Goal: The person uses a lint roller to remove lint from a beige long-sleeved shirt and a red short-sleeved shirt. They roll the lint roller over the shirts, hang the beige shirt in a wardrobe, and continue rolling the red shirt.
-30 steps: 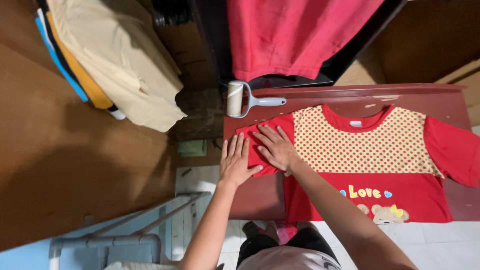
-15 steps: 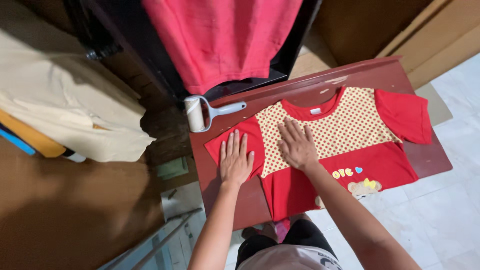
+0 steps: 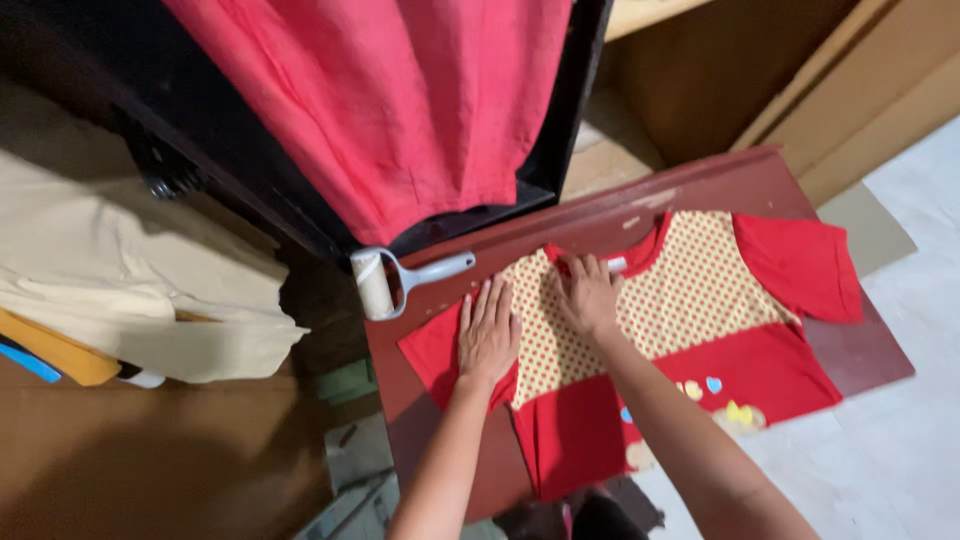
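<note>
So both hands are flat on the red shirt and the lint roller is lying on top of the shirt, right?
Not quite. The left hand and right hand do lie flat on the red shirt, but the head view shows the lint roller lying beside the shirt, at the corner of the dark red board.

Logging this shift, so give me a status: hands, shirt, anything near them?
Left hand flat on red shirt, at sleeve seam. Right hand flat on dotted panel near collar. Lint roller clear, at board's corner.
</note>
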